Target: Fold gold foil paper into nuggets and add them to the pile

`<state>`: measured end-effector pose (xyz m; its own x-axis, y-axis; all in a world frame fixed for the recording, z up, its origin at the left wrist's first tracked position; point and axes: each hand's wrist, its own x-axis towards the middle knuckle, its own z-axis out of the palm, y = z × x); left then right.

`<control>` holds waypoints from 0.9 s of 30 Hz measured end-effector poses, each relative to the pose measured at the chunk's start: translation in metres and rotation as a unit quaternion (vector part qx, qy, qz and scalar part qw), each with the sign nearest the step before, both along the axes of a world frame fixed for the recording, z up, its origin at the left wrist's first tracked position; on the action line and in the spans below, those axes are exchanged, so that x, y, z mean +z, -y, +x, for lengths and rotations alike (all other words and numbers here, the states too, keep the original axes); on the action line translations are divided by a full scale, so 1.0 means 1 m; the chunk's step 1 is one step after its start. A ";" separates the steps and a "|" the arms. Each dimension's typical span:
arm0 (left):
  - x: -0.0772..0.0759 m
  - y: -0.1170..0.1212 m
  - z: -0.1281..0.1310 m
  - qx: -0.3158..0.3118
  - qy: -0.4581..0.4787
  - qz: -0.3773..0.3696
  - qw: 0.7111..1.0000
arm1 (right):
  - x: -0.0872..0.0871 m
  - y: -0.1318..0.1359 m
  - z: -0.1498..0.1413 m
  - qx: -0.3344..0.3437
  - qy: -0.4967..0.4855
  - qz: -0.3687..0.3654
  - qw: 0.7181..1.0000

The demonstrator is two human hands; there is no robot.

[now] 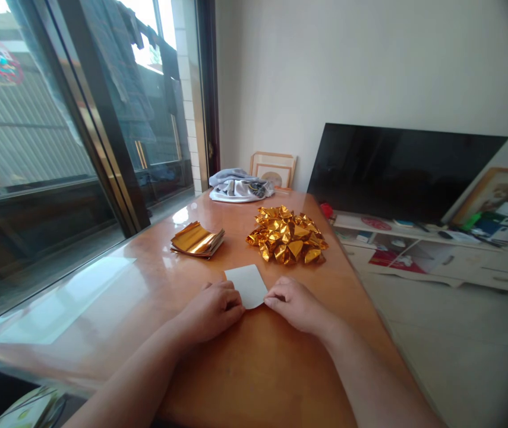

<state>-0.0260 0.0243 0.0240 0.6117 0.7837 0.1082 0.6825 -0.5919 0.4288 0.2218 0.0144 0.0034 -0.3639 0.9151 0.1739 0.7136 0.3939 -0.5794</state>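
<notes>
1. The left hand [211, 310] was curled, resting on the tabletop, with its fingertips gripping the lower left edge of a white sheet of paper [247, 286].
2. The right hand [296, 306] came in from the other side, its thumb and fingers pinching the sheet's lower right edge, so both hands were grasping the same sheet.
3. The sheet lay flat on the orange glossy table [147, 279], about midway across its width, with its white face up. Its lowest corner pointed toward the person, between the two hands.
4. Beyond the left hand, toward the window-side edge of the table, sat a neat stack of gold foil sheets [197, 239], their shiny faces up.
5. Just to the right of that stack, well beyond the hands, lay a heaped pile of folded gold foil pieces [287, 236], near the table's right edge.
6. At the far end of the table lay a bundled gray and white cloth [238, 187], with a wooden picture frame [274, 169] standing behind it.
7. Past the right edge stood a low white cabinet [432, 249], with a black flat-screen TV [396, 172] above it. A glass sliding door [102, 119] ran along the left side.
</notes>
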 end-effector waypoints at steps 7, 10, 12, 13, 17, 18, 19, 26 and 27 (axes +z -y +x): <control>0.002 -0.003 0.000 0.029 -0.019 0.050 0.998 | -0.005 -0.002 -0.003 -0.048 -0.023 -0.020 0.998; 0.003 -0.003 -0.002 0.040 -0.020 0.059 0.997 | -0.004 -0.001 -0.006 -0.052 -0.015 -0.012 0.998; 0.003 -0.002 -0.002 0.035 -0.012 0.049 0.998 | -0.003 0.000 -0.007 -0.050 -0.009 -0.009 0.999; 0.004 -0.002 -0.001 0.033 -0.007 0.042 0.999 | -0.002 0.001 -0.007 -0.048 -0.007 -0.008 0.999; 0.005 -0.001 -0.001 0.026 -0.001 0.018 0.999 | -0.001 0.001 -0.007 -0.047 -0.005 -0.011 0.999; 0.005 -0.001 -0.001 0.026 -0.002 0.014 1.000 | -0.001 0.002 -0.007 -0.046 -0.005 -0.011 0.999; 0.005 -0.001 -0.001 0.026 -0.003 0.010 1.000 | -0.001 0.002 -0.007 -0.046 -0.004 -0.009 0.999; -0.002 -0.005 -0.002 0.036 0.010 -0.002 0.999 | -0.002 0.003 -0.007 -0.055 0.007 -0.003 0.998; -0.003 -0.006 -0.003 0.039 0.011 -0.003 0.999 | -0.002 0.003 -0.008 -0.061 0.010 -0.003 0.998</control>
